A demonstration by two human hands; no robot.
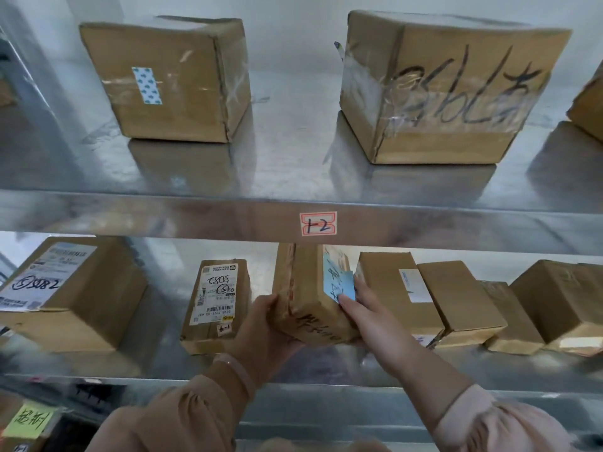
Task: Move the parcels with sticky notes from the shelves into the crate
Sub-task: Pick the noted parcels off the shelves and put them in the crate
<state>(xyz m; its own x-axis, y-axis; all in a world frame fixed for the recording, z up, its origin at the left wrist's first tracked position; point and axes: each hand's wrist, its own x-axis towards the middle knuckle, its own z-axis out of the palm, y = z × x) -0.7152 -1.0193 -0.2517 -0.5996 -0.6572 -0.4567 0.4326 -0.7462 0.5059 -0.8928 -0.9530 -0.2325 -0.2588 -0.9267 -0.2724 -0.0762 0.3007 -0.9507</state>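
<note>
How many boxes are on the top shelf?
3: a stickered box at left, a scribbled-on box right of centre, a third box cut off at the right edge. Others may be hidden.

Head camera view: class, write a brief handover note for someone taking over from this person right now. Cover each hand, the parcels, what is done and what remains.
Left hand grips the lower left corner of the brown cardboard parcel with the blue sticky note.
Right hand presses straight fingers on its right face, over the note.
The parcel is tilted at the front of the lower metal shelf.
Crate not in view; nothing shown delivered.
Left: carry this parcel to the crate, then check other parcels for notes.
</note>
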